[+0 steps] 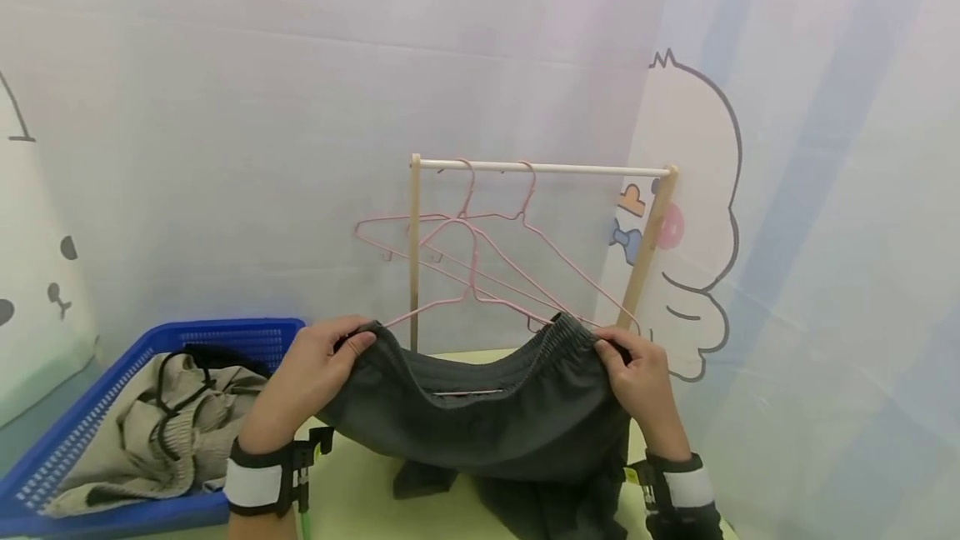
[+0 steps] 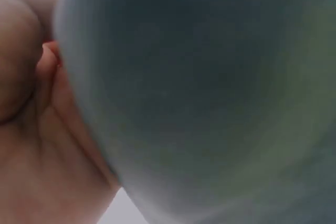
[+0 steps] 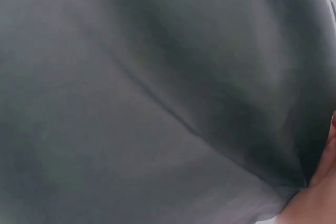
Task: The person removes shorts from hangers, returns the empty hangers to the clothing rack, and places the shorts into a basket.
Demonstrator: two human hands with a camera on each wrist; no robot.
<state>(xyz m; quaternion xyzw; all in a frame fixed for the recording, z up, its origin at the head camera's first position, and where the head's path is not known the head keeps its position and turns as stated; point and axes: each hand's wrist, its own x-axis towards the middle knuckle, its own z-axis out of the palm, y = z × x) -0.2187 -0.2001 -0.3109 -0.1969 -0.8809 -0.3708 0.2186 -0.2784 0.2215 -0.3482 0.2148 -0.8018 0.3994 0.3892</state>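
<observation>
A pair of dark grey pants (image 1: 480,432) with a gathered elastic waistband hangs between both hands in the head view. My left hand (image 1: 315,369) pinches the waistband at its left end, thumb on the near side. At the other end my right hand (image 1: 637,377) pinches the waistband too. A pink hanger (image 1: 474,273) stands in the waist opening, its hook up and its lower bar partly showing inside; the cloth hides the rest. Grey cloth fills most of both wrist views, with part of the left palm (image 2: 58,145) and a bit of the right hand (image 3: 312,198) at the edges.
Behind the pants stands a rack with a white rail (image 1: 555,167) and wooden posts; two pink hangers (image 1: 531,190) hang from it. At left, a blue basket (image 1: 247,325) holds beige clothing (image 1: 187,432) with a black cord. A light green surface (image 1: 352,482) lies below.
</observation>
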